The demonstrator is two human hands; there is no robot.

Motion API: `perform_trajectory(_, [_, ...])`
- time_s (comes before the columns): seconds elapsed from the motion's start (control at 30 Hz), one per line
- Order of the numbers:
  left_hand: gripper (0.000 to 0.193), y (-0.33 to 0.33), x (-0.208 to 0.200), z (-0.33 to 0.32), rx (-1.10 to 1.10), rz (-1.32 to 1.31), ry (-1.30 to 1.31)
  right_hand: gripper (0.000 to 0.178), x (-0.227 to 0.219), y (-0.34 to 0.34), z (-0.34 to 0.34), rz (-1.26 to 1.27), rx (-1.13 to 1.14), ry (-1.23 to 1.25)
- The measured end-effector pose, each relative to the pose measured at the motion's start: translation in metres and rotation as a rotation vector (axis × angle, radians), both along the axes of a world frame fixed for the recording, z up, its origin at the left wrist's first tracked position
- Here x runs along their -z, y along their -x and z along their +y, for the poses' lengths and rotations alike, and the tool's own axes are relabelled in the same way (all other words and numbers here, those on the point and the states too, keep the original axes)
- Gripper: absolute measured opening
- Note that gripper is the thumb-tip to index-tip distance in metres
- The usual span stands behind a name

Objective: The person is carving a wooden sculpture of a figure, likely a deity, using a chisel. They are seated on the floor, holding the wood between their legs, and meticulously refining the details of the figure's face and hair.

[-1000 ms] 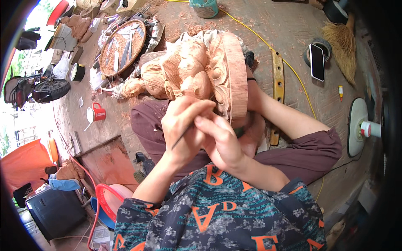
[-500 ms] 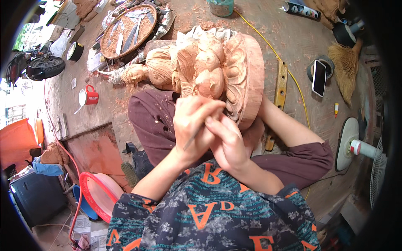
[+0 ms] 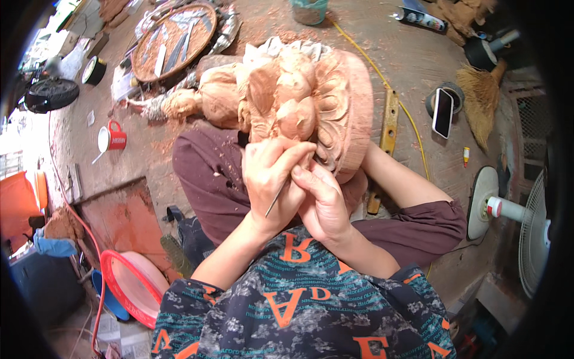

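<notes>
A pale wooden carving (image 3: 296,116), a draped figure with rounded forms and a petalled base, lies on its side across my lap. Its head points left and its flat base faces right. My left hand (image 3: 272,176) is closed in a pinch round a thin carving chisel (image 3: 274,200), whose dark shaft slants back over that hand toward the wrist. My right hand (image 3: 324,200) is closed beside it, thumb pressed in at the left fingertips on the same tool. Both hands meet at the carving's near edge, by the petals. The chisel's tip is hidden.
A round tray (image 3: 174,43) of chisels and shavings lies at the far left, with a red mug (image 3: 116,137) nearer. To the right are a yellow level (image 3: 389,122), a yellow cord, a phone (image 3: 442,113), a straw broom (image 3: 480,99) and a fan (image 3: 532,230).
The whole view has shifted slightly, so surroundings sit further left. The chisel's shaft shows a little steeper and more clearly. Both hands keep their grip at the same part of the carving.
</notes>
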State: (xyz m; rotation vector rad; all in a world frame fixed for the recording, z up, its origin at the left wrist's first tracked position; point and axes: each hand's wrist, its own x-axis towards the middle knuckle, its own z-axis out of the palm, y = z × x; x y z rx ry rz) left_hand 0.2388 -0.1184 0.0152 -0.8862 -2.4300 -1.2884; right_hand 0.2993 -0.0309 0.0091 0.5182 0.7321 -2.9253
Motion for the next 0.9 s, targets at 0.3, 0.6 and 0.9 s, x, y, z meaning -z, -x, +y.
perform_trajectory(0.3, [0.021, -0.008, 0.014, 0.002, 0.000, -0.021, -0.075, 0.022, 0.007, -0.008, -0.003, 0.042, 0.015, -0.043])
perform_trajectory(0.6, [0.013, 0.003, 0.034, 0.015, -0.034, 0.020, -0.149, 0.023, 0.018, 0.005, -0.003, 0.024, 0.128, -0.092])
perform_trajectory(0.9, [0.011, 0.001, 0.036, 0.017, -0.035, -0.021, -0.190, 0.025, 0.020, 0.006, 0.004, -0.049, 0.064, -0.097])
